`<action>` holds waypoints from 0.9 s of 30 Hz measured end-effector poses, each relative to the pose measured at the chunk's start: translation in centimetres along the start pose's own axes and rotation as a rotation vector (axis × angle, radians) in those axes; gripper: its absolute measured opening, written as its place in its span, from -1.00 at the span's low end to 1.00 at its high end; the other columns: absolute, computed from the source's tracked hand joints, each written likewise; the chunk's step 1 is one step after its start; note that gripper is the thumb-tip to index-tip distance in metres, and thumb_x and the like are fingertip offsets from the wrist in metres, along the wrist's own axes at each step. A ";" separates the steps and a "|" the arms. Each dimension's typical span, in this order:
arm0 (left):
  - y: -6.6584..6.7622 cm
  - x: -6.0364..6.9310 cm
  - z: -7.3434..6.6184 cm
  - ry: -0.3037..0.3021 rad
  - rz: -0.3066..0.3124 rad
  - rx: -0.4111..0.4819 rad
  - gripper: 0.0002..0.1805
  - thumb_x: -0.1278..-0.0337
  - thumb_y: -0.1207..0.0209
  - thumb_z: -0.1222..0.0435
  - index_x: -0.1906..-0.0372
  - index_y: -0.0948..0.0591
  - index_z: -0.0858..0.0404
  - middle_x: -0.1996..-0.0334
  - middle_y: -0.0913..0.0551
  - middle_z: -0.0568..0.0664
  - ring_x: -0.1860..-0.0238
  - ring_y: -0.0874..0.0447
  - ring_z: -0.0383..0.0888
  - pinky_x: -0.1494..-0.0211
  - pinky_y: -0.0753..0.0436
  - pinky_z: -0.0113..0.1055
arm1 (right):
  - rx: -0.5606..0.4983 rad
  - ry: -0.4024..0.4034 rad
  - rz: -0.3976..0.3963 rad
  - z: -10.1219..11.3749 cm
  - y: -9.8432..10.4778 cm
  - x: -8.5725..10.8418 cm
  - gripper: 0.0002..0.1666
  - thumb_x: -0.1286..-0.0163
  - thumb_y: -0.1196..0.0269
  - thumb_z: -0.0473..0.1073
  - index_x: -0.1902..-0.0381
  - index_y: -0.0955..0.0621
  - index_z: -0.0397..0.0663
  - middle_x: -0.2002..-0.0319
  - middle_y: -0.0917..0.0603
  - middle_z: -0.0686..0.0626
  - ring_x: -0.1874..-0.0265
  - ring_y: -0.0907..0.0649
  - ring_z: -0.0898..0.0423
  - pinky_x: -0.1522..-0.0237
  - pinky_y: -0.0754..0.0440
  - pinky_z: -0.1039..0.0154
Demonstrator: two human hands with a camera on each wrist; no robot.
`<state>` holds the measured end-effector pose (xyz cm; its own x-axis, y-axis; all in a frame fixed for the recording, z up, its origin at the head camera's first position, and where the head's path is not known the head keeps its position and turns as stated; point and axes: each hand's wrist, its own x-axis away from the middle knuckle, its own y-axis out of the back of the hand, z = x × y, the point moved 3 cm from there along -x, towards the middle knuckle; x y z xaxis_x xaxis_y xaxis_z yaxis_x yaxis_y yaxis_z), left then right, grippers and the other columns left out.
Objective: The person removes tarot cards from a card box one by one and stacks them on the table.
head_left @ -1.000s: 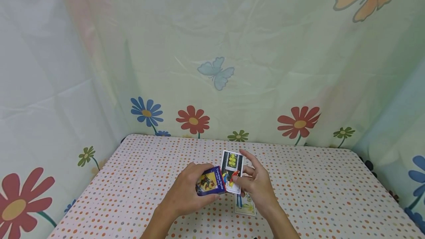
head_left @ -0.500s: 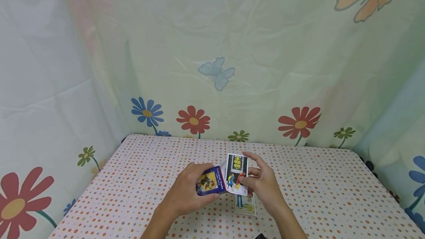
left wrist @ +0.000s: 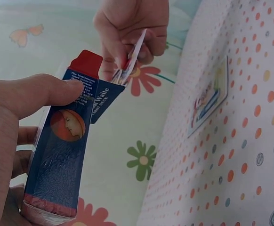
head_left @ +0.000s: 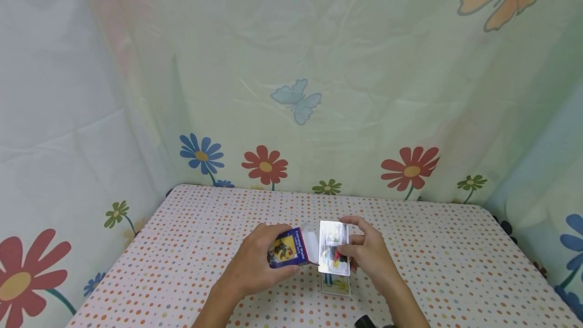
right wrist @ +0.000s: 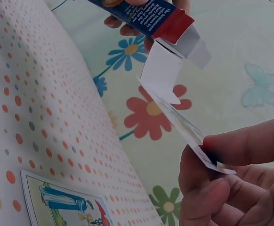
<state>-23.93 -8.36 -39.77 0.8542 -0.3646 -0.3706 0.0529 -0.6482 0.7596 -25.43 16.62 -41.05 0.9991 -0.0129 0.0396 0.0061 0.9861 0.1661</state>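
- Head view: the left hand (head_left: 255, 257) is clamped round the Universal Waite tarot deck box (head_left: 284, 251), which is held up over the polka-dot tablecloth (head_left: 432, 262). The right hand (head_left: 370, 251) pinches a held tarot card (head_left: 330, 237) by its right edge, thumb on the face; glare washes out the picture. The white flap (head_left: 311, 246) sits between box and card, and could snag or crease the card if the two are pushed together. The box's long axis runs roughly left-right, its mouth toward the right hand; the card's runs near-far. A loose tarot card (head_left: 336, 286) lies on the cloth, partly hidden below the held one.
- Left wrist view: the thumb presses the box's narrow side, fingers curled behind. The box's axis leans up and right, red tab (left wrist: 86, 63) uppermost. Too hard a squeeze could buckle the walls; too loose a hold could let the box slide.
- Right wrist view: thumb and fingers clamp one end of the held card, seen nearly edge-on, its axis slanting from the flap down to the fingertips. Held only there, it could twist or drop; I cannot tell whether it touches the flap.
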 end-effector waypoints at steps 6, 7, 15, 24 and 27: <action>-0.1 0.1 0.0 0.011 0.002 -0.001 -0.19 0.07 -0.49 -0.07 -0.35 -0.52 0.03 -0.10 -0.62 -0.19 0.07 -0.45 -0.26 0.10 -0.63 -0.35 | 0.054 -0.007 0.002 -0.5 0.0 -0.3 -0.29 -0.19 -0.33 -0.47 -0.29 -0.45 -0.04 0.56 -0.61 -0.13 0.68 -0.50 0.06 0.68 -0.44 0.23; -0.1 0.0 0.0 0.015 0.003 0.002 -0.19 0.07 -0.49 -0.07 -0.35 -0.52 0.02 -0.10 -0.62 -0.19 0.06 -0.45 -0.26 0.09 -0.63 -0.35 | 0.064 -0.012 0.000 -0.5 0.0 -0.4 -0.30 -0.19 -0.33 -0.47 -0.29 -0.45 -0.04 0.56 -0.61 -0.13 0.67 -0.52 0.06 0.68 -0.45 0.23; 0.0 0.0 0.1 -0.002 -0.004 -0.001 -0.20 0.08 -0.48 -0.10 -0.34 -0.52 0.01 -0.09 -0.62 -0.21 0.06 -0.46 -0.27 0.10 -0.62 -0.35 | 0.133 -0.060 -0.013 -1.4 0.1 -0.7 -0.29 -0.17 -0.33 -0.48 -0.29 -0.47 -0.10 0.55 -0.65 -0.12 0.61 -0.64 0.01 0.68 -0.50 0.19; 0.2 -0.1 0.1 0.001 -0.002 0.005 -0.21 0.07 -0.47 -0.11 -0.34 -0.52 -0.03 -0.08 -0.62 -0.23 0.07 -0.46 -0.29 0.08 -0.62 -0.35 | 0.160 -0.109 -0.002 -3.1 0.1 -1.2 -0.28 -0.12 -0.35 -0.50 -0.27 -0.47 -0.17 0.53 -0.66 -0.12 0.63 -0.63 0.03 0.70 -0.47 0.24; 0.3 -0.1 0.2 -0.004 -0.005 0.008 -0.19 0.09 -0.48 -0.11 -0.34 -0.52 -0.02 -0.07 -0.62 -0.23 0.09 -0.46 -0.29 0.10 -0.61 -0.35 | 0.161 -0.127 0.000 -3.7 0.0 -1.4 -0.28 -0.10 -0.36 -0.49 -0.26 -0.47 -0.18 0.53 -0.67 -0.12 0.64 -0.61 0.04 0.70 -0.46 0.25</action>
<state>-24.11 -8.69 -39.62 0.8519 -0.3639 -0.3766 0.0532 -0.6554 0.7534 -26.65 17.29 -44.73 0.9858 -0.0435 0.1624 -0.0112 0.9469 0.3213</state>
